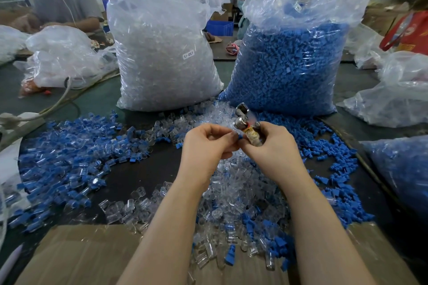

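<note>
mid-assembly. left hand [206, 146] has its fingers curled, pinching a small blue plug [240, 137] at the fingertips. right hand [275, 146] is wrapped round the taped handle of a small metal tool [242, 121], head pointing up and away. both sit above the counter [148, 169], over the loose clear caps [231, 192]. looks like the plug is being lined up with the tool. next: seat it square with light pressure. can't tell if a cap is already in the pinch.

left hand [207, 143]: pinches blue piece [239, 137] | right hand [275, 146]: grips metal tool [245, 120]
</note>
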{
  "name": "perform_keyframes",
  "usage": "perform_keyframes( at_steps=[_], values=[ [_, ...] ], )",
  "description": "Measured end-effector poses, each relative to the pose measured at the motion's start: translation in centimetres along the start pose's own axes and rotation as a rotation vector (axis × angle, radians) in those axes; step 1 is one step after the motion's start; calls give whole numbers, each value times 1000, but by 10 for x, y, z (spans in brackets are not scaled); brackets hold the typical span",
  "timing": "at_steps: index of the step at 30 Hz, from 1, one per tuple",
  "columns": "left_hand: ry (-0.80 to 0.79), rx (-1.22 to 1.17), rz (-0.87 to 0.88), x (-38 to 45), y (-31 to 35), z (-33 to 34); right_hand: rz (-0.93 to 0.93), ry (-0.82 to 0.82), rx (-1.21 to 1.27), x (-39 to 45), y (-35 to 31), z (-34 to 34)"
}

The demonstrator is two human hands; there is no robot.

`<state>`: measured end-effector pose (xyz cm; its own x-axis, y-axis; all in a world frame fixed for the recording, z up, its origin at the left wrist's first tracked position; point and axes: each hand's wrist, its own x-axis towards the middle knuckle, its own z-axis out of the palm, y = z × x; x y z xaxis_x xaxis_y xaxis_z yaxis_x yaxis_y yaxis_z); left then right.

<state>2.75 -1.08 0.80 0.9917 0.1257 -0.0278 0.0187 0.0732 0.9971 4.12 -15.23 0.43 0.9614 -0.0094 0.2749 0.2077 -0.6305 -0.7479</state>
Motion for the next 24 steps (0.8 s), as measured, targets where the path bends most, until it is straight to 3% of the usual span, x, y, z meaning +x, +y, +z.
perform_keyframes(
  at_steps=[15, 24],
  values=[
    [63, -38, 136, -3, 3, 5, -19, 196, 99, -1, -2, 4],
    [123, 163, 292, -2, -2, 5, -7, 148, 92, -1, -2, 5]
  ],
)
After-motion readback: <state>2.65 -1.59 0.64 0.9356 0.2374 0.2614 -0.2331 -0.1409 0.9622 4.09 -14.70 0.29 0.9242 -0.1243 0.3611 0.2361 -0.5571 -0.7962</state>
